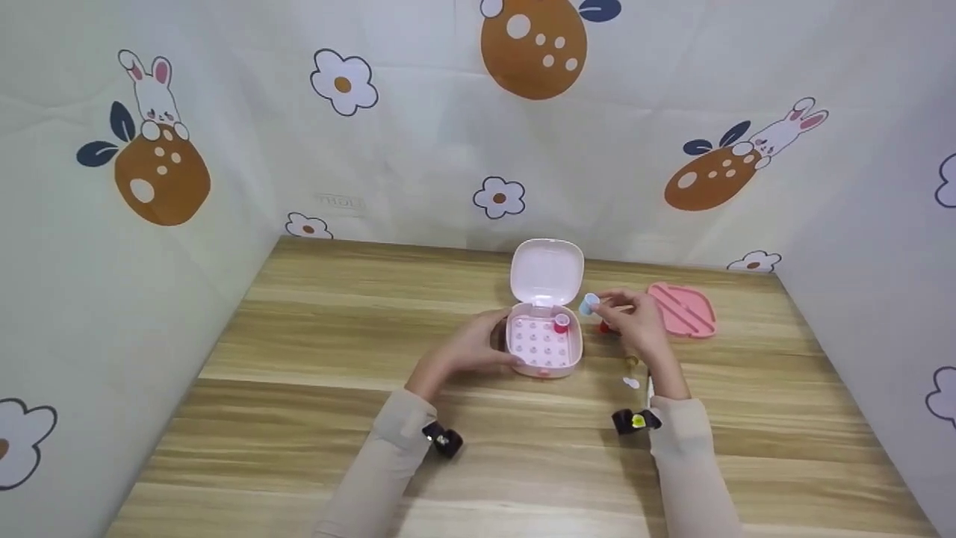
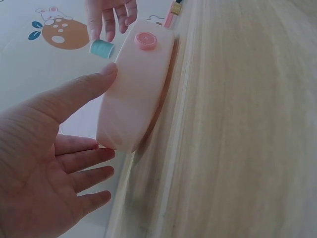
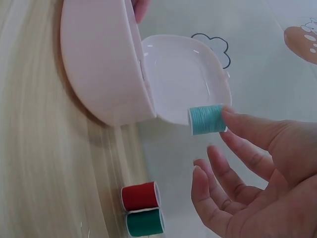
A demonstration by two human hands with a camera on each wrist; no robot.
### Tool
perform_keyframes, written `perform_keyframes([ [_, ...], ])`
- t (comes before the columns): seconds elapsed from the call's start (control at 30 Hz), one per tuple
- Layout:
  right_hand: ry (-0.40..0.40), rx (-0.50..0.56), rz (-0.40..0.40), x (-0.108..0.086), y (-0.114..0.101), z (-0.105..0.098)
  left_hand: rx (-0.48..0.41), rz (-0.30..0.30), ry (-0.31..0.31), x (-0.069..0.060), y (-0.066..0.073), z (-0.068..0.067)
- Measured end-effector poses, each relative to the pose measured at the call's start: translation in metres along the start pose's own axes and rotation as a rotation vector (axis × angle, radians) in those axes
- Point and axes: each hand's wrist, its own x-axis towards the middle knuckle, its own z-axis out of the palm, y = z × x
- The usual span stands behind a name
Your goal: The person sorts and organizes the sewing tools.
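Note:
A pale pink box (image 1: 544, 371) stands on the table with its lid (image 1: 549, 273) raised at the back. Inside, a red thread spool (image 1: 562, 326) sits upright near the back right corner on a patterned bottom. My left hand (image 1: 474, 344) rests against the box's left side; its thumb touches the front and its fingers are fairly straight. Just right of the box, my right hand (image 1: 641, 323) pinches a light turquoise thread spool (image 3: 207, 119) above the table. Below that hand, another red spool (image 3: 140, 196) and a green spool (image 3: 145, 222) stand side by side.
A pink tray (image 1: 696, 317) with a diagonal divider lies behind and right of my right hand. Small gold (image 1: 632, 361) and white (image 1: 631, 383) items lie near my right wrist, too small to identify. Patterned fabric walls (image 1: 418, 149) border the wooden table (image 1: 336, 321).

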Motion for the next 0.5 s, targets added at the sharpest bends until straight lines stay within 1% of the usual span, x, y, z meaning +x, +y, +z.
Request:
perform_keyframes([
  [0.27, -0.009, 0.054, 0.004, 0.003, -0.005, 0.012, 0.038, -0.022, 0.000, 0.001, 0.000, 0.000],
  [0.5, -0.015, 0.011, -0.007, 0.005, -0.005, 0.020, -0.007, 0.015, -0.004, 0.001, -0.002, -0.001],
])
